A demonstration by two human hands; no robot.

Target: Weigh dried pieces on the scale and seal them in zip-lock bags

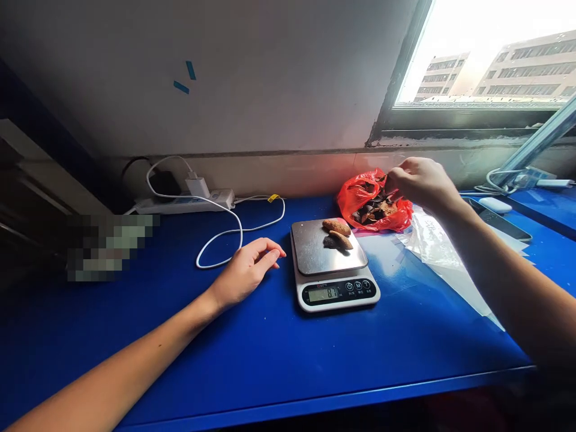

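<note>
A white kitchen scale (299,291) with a steel plate stands on the blue table; its display seems to read 8.7. Two long, rough brown dried pieces (338,239) lie on the plate, overlapping. Just left of the scale, my left hand (245,267) rests on the table, fingers loosely curved, a gap between thumb and forefinger, holding nothing. Behind the scale to the right sits an open red plastic bag (348,201) full of dark and brown dried pieces (371,211). My right hand (418,183) is at the bag's right side, fingers bent and closed downward; what they grip is hidden.
A power strip (180,206) with a white charger (197,186) and looping white cable (216,236) lies at the back left. Right of the bag are clear plastic sheets (432,246), a phone (499,219) and a white rounded object (495,205). The table's front edge (342,399) runs below.
</note>
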